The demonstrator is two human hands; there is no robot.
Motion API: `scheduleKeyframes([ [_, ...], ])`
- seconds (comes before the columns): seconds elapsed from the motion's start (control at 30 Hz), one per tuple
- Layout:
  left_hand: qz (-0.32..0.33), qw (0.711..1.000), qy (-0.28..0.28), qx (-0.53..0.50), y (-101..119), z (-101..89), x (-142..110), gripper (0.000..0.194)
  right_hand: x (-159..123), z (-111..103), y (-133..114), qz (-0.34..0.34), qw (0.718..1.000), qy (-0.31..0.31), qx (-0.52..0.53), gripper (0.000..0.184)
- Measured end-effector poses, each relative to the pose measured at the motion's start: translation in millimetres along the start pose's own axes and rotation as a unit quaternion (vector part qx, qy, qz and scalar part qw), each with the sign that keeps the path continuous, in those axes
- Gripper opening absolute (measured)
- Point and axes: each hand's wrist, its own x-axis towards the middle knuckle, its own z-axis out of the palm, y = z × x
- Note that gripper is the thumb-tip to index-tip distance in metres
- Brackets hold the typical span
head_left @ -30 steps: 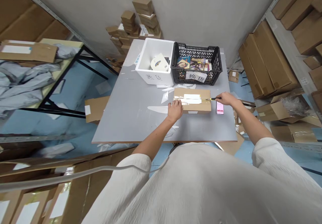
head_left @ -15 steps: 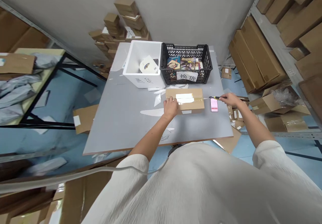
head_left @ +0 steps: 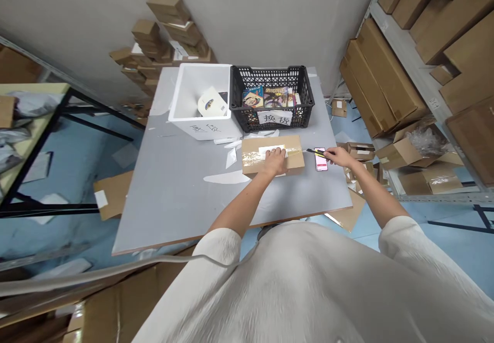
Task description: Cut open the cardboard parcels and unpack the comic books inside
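A flat taped cardboard parcel (head_left: pixel 254 159) with a white label lies on the grey table (head_left: pixel 181 183). My left hand (head_left: pixel 275 161) rests on top of it, fingers flat over the label. To the right of the parcel, my right hand (head_left: pixel 337 156) is closed on a yellow-and-black box cutter (head_left: pixel 315 151), its tip pointing at the parcel's right end. A pink phone (head_left: pixel 320 160) lies on the table just under the cutter.
Behind the parcel stand a white foam box (head_left: pixel 185 110) and a black plastic crate (head_left: pixel 270 75) holding books. White paper scraps lie on the table. Cardboard boxes are stacked at the wall, on the right-hand shelves and on the floor.
My left hand has shifted from the parcel's left end onto its middle. My right hand with the cutter has drawn slightly away from the parcel's right end. The view has swung to the right.
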Motion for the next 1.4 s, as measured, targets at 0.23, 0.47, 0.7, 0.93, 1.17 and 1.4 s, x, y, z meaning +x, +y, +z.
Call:
scheduleKeyframes([
  [0.23,0.0,1.0,0.007,-0.018,-0.4,2.6,1.3,0.091,23.0,6.5,1.4,-0.004,0.999,-0.015,0.028,0.024],
  [0.47,0.01,0.999,0.022,-0.023,0.9,8.4,-5.5,0.087,51.0,-3.6,-7.9,-0.047,0.99,-0.082,-0.105,0.028],
  [0.7,0.017,0.999,0.037,-0.011,-0.3,13.4,-9.2,0.09,72.6,-6.6,-22.6,-0.048,0.967,-0.111,-0.223,0.037],
  [0.93,0.008,0.999,0.032,-0.017,1.8,11.1,-14.1,0.092,71.3,-0.8,-24.4,-0.044,0.973,-0.143,-0.174,0.036],
  [1.17,0.003,1.0,0.024,-0.017,4.2,8.9,-15.3,0.093,52.2,0.9,-1.1,0.003,0.989,-0.142,-0.045,0.033],
  [1.4,0.008,0.999,0.024,-0.024,5.4,7.6,-18.5,0.097,39.6,8.0,-13.5,-0.034,0.992,-0.116,-0.02,0.037],
])
